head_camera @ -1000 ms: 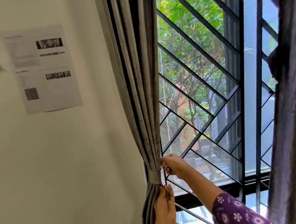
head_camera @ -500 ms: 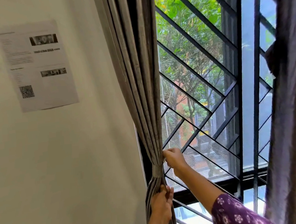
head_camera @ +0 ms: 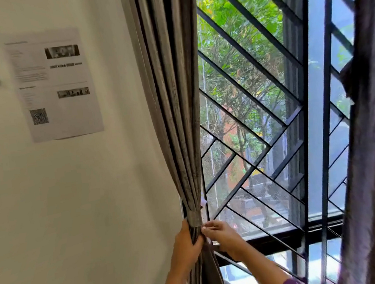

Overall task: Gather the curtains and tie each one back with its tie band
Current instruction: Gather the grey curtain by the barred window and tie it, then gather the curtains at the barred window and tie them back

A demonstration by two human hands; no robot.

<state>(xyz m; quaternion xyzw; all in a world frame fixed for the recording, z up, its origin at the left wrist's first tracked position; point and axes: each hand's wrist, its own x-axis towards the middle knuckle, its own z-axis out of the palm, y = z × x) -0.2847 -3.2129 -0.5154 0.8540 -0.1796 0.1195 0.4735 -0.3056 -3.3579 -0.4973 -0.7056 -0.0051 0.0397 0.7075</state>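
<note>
Grey curtain (head_camera: pixel 172 97) hangs gathered into 1 tight column at the left edge of the window grille (head_camera: pixel 259 111), close beside the wall (head_camera: pixel 72 200). The cloth looks soft, pleated and fairly heavy, so it should crush easily in a fist but slump or fan out wherever it is let go. The best hold appears to be around the whole bundle just under the cinch. A 2nd, darker curtain (head_camera: pixel 372 145) hangs loose at the far right, with no band visible on it. The tie band (head_camera: pixel 194 219), a narrow strip of matching fabric, already wraps the left bundle low down; it looks limp and light, likely to slide unless drawn snug. The left hand (head_camera: pixel 186 246) wraps the bundle directly below the band, fingers curled around the folds. The right hand (head_camera: pixel 221 235) pinches at the band's lower edge on the window side. No container appears in view.
</note>
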